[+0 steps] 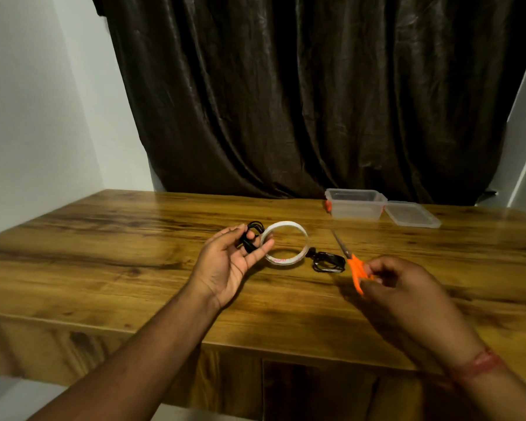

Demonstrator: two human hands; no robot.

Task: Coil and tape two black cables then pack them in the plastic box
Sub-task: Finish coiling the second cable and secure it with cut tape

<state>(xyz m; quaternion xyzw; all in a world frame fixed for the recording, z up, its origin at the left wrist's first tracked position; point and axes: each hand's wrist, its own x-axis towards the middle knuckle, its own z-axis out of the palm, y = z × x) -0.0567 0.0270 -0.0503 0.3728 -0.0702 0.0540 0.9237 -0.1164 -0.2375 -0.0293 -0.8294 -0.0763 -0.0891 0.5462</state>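
The left hand is pinching one coiled black cable at the tape roll. The second coiled cable is lying right of the roll. The right hand is gripping orange scissors. The taping step seems in hand; next, packing into the plastic box, far right

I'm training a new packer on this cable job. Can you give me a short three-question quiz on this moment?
1. True or false: the plastic box has its lid on.
2. What does the left hand hold? A) tape roll B) coiled black cable C) lid
3. Fill in: the right hand holds the orange-handled ____.

Key:
1. False; the lid lies on the table beside the box.
2. B; the coiled cable. The tape roll and a second cable lie on the table.
3. scissors.
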